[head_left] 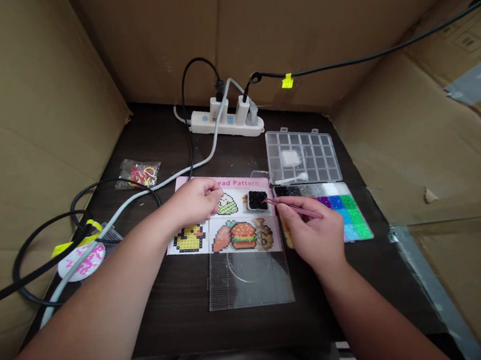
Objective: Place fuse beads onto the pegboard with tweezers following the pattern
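Note:
My right hand [315, 232] is closed round pink tweezers [293, 209], whose tip points left at a small white dish of black beads [257, 200]. That dish stands on a pink bead pattern sheet [227, 221] printed with a duck, a carrot, a burger and a money bag. My left hand [193, 201] rests curled on the sheet's upper left, fingertips pinched; whether they hold anything I cannot make out. A clear square pegboard [248, 279] lies in front of the sheet.
A bead box [338, 207] with several coloured compartments sits right of the sheet, its clear lid [302, 156] open behind. A white power strip [226, 121] with plugs is at the back. Cables [98, 218], a bag of rubber bands [139, 173] and a pink-beaded round board [81, 261] lie left. Cardboard walls surround the dark table.

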### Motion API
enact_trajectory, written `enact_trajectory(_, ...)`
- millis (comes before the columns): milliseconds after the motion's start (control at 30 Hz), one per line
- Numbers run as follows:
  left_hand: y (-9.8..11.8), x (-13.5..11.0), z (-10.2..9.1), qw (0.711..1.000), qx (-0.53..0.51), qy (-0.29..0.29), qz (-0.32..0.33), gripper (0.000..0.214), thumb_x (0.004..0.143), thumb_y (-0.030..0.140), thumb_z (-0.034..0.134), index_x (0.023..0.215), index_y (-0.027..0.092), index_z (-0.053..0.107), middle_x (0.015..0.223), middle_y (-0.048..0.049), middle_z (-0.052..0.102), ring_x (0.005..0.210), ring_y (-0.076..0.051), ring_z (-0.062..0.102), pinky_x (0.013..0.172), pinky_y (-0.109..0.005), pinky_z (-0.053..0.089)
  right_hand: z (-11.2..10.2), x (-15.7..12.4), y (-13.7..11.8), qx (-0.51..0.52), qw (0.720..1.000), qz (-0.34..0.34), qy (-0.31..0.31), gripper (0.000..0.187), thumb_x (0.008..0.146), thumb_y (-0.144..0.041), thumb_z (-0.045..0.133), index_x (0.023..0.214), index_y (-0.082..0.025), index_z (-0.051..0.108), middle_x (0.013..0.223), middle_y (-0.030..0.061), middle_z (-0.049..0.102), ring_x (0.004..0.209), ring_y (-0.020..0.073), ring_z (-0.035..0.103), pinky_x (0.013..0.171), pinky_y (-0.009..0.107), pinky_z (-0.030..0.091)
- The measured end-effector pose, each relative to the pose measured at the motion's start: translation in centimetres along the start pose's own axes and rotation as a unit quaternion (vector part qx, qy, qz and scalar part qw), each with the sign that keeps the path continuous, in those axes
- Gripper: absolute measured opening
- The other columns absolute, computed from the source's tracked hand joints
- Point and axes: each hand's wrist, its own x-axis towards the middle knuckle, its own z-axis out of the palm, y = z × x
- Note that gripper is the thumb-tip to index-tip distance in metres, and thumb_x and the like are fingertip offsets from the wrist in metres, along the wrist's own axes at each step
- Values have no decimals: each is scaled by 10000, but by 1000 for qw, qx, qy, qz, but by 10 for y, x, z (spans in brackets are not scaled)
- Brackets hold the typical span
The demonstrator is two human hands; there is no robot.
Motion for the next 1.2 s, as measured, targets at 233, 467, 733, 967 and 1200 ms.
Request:
enact_trajectory(233,0,0,0,1000,-2,-3,-4,209,869,317,440,711,186,478,638,-13,559,473,-79,473,462,-214,377,-2,0,-1,10,1000,17,-5,131,758,-280,665,829,-185,720,813,43,726,723,174,679,698,307,562)
enact_trajectory(467,3,-2,-1,1000,8,0,-10,207,872,315,446,712,187,482,649,-20,570,496,-84,492,457,-205,356,-2,1,0,11,1000,26,-13,136,763,-277,654,832,-182,722,845,55,728,747,186,680,730,337,560)
enact_trajectory(733,6,-3,-1,1000,10,1,-12,212,871,310,449,700,187,478,645,-21,573,496,-86,494,463,-210,359,-1,2,1,8,999,28,-19,142,763,-291,647,821,-186,723,829,56,726,745,191,676,731,352,555)
enact_trajectory(967,5,-3,-1,1000,18,0,-5,215,870,315,448,699,188,477,646,-20,573,497,-86,498,465,-212,364,-1,3,0,14,999,37,-21,125,761,-278,652,807,-186,723,831,49,728,752,181,676,728,323,551)
enact_trajectory(1200,4,-2,-1,1000,12,-2,-8,195,867,305,445,720,187,492,649,-16,571,491,-81,491,458,-205,362,-3,3,2,12,1000,25,-13,154,758,-292,655,840,-181,724,855,61,729,770,197,683,737,344,555)
